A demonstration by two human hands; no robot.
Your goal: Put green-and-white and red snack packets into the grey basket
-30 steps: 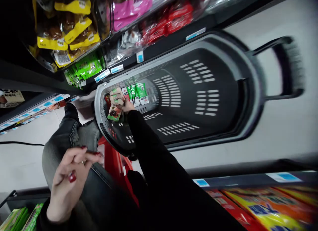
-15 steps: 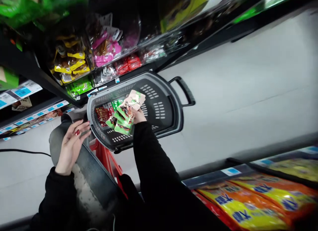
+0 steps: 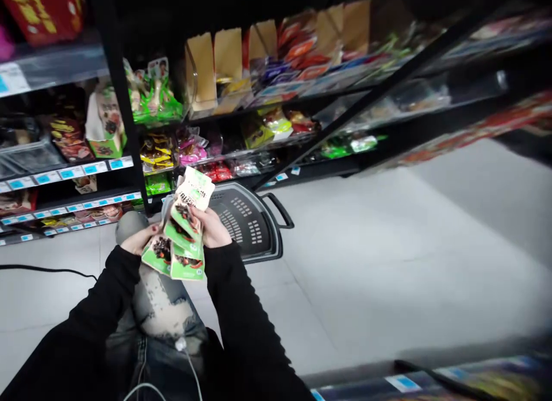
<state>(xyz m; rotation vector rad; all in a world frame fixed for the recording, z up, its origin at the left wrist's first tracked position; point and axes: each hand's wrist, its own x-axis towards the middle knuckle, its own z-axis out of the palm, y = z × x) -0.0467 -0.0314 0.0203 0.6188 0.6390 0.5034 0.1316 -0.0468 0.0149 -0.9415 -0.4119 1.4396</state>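
Note:
Several green and cream snack packets (image 3: 186, 234) are fanned out above my knees, with pictures of dark food and red chilli on them. My right hand (image 3: 213, 227) is closed on their right side, thumb over the front. At their left edge is my left hand (image 3: 140, 240), its thumb showing and its other fingers mostly hidden behind the packets; it seems to grip them too. Just beyond, the grey-black shopping basket (image 3: 271, 228) stands on the floor, its left part covered by the packets and my right hand.
Shelves of bagged snacks (image 3: 155, 151) run along the far side, with price labels (image 3: 72, 173) on their edges. The basket's black handle (image 3: 280, 210) sticks out to the right. Another shelf edge (image 3: 403, 382) lies at the lower right. A white cable (image 3: 192, 369) hangs over my lap.
My right hand has lifted the snack packets out of the basket and towards me. My left hand has come from beside the basket to the packets' left edge. The view has tilted up.

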